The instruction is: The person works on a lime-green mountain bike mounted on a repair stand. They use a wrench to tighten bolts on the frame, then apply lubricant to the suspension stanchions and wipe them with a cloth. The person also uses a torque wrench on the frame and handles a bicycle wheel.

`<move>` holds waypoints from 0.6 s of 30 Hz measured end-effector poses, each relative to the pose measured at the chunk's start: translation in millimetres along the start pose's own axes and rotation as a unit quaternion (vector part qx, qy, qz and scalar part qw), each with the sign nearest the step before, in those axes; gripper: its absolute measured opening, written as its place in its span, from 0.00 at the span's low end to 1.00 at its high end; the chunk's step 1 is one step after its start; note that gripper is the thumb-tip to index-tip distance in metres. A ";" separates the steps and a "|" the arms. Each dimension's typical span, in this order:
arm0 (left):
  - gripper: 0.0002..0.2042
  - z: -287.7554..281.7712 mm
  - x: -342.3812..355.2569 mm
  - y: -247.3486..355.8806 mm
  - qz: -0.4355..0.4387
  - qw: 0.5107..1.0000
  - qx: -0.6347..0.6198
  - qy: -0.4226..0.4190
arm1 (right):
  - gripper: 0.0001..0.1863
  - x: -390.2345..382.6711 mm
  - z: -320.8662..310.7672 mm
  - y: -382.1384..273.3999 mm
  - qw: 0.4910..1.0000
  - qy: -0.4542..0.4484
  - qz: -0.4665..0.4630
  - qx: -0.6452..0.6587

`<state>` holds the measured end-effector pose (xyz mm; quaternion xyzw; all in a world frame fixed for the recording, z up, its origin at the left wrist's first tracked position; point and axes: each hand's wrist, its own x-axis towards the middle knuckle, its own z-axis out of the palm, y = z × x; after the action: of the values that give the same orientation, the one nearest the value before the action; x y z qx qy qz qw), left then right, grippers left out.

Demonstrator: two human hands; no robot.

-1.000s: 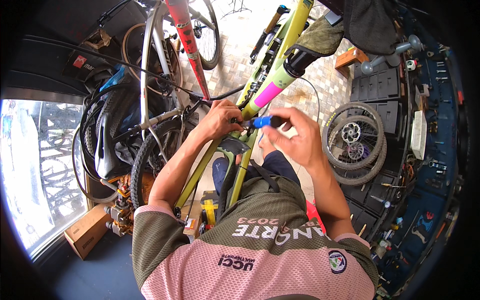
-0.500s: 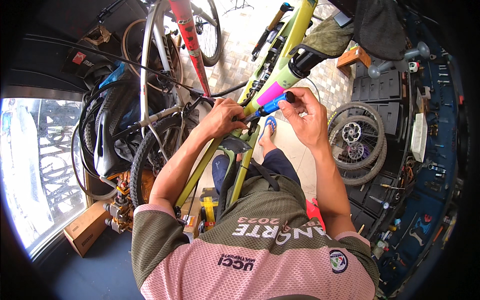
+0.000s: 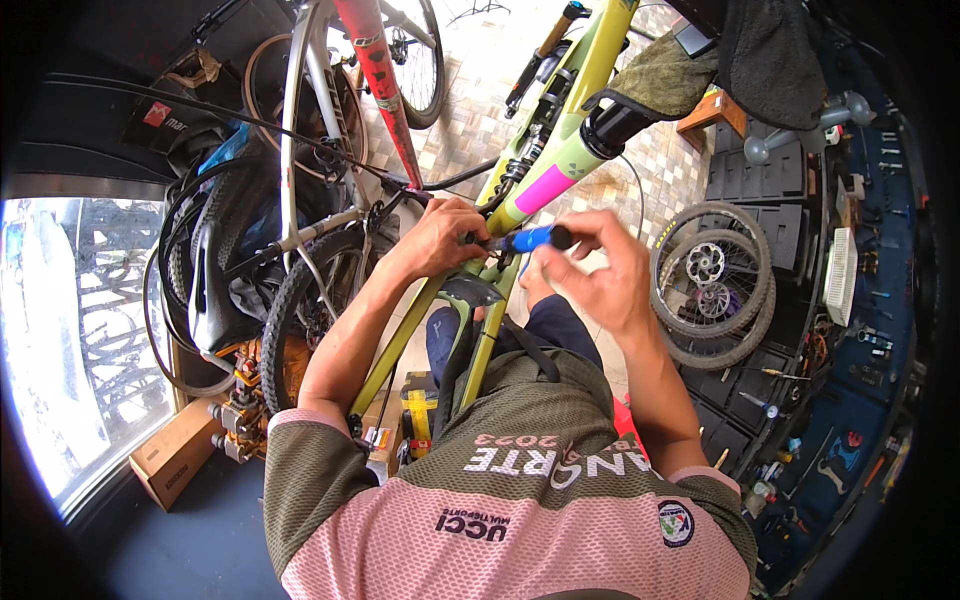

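In front of me is a yellow-green bicycle frame point(image 3: 548, 185) with a magenta patch, its rear triangle pointing toward my body. My left hand point(image 3: 446, 238) is curled over the frame's pivot area; what its fingertips grip is hidden. A blue-handled tool point(image 3: 531, 239) with a black end reaches from beside those fingertips out to the right, roughly level. My right hand point(image 3: 600, 270), slightly blurred, has thumb and fingers around the tool's black outer end. The tool's inner end is covered by my left fingers. Above the patch, a dark shock absorber point(image 3: 520, 165) lies along the frame.
Other bicycles, one with a red frame tube point(image 3: 380, 85), crowd the left beside a knobby tyre point(image 3: 310, 310). Two wheels point(image 3: 708, 285) lean at right, near a tool-covered wall panel point(image 3: 865, 330). Gloves or cloths point(image 3: 665, 75) hang over the frame's front. A cardboard box point(image 3: 178, 455) sits lower left.
The tool has swung from slanting up to the right to nearly level. My right hand has come down and toward me with it. My left hand stays at the pivot area.
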<state>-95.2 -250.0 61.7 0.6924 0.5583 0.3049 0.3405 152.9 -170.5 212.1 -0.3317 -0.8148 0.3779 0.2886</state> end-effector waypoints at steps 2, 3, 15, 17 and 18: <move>0.13 -1.8 -0.8 1.8 -0.006 1.000 0.001 -0.011 | 0.19 -7.6 7.2 -7.2 0.998 -0.008 -0.056 0.006; 0.13 -2.9 -0.5 2.9 -0.008 1.000 0.005 -0.019 | 0.19 -10.2 9.3 -8.9 0.998 -0.019 -0.064 0.016; 0.15 1.7 -0.4 -1.9 0.010 1.000 -0.001 -0.007 | 0.21 13.8 17.0 -16.4 0.995 -0.050 0.008 0.089; 0.15 1.0 0.4 -0.7 0.008 1.000 0.000 -0.011 | 0.20 21.1 13.9 -14.0 0.999 -0.033 -0.005 0.035; 0.15 0.4 0.9 -0.8 0.006 1.000 0.003 -0.017 | 0.19 24.6 14.8 -14.2 0.998 -0.016 0.027 0.045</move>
<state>-95.2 -249.0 60.8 0.7015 0.5496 0.2934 0.3460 122.6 -165.2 220.9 -0.3338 -0.7923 0.4271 0.2801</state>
